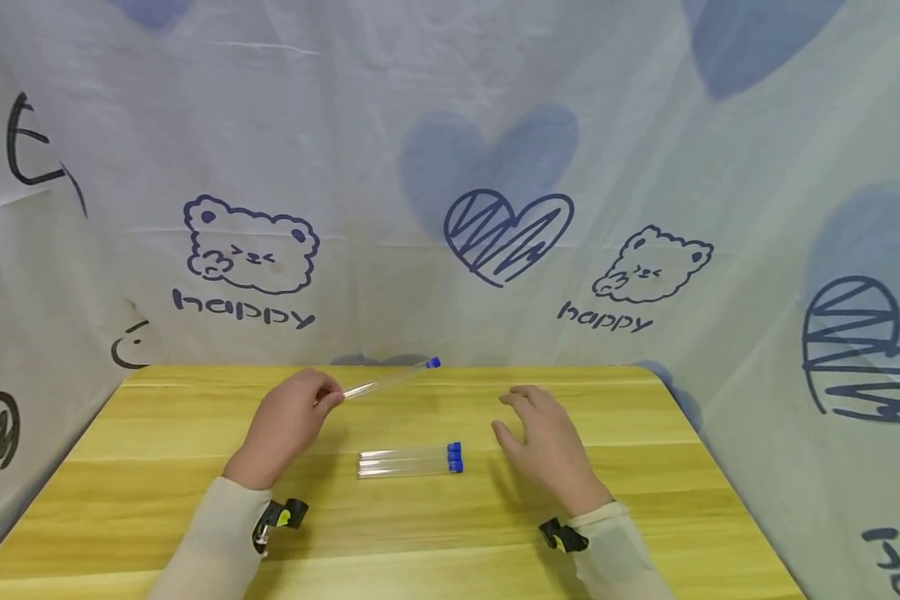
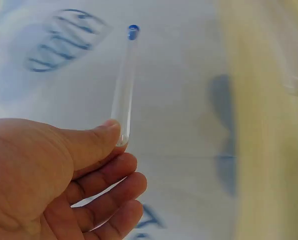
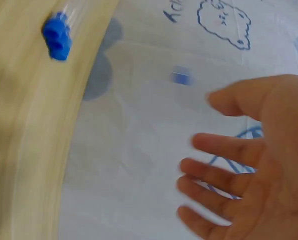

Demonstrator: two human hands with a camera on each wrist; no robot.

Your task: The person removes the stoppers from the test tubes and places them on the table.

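Observation:
Between thumb and index finger, my left hand (image 1: pixel 294 423) pinches a clear test tube (image 1: pixel 386 382) by its rounded bottom end. The tube is held above the table, its blue cap pointing right and slightly up in the head view. In the left wrist view the tube (image 2: pixel 124 95) looks transparent, with the cap at its far end. My right hand (image 1: pixel 546 443) hovers to the right with fingers spread, touching nothing. Below and between the hands, several blue-capped test tubes (image 1: pixel 405 463) lie side by side on the table, caps to the right.
The wood-grain table (image 1: pixel 390 550) has its back edge close to a pale curtain (image 1: pixel 375 167) printed with hearts and bears. More of this curtain hangs at the left and right sides. Each wrist carries a small black camera mount, such as the left one (image 1: pixel 277 517).

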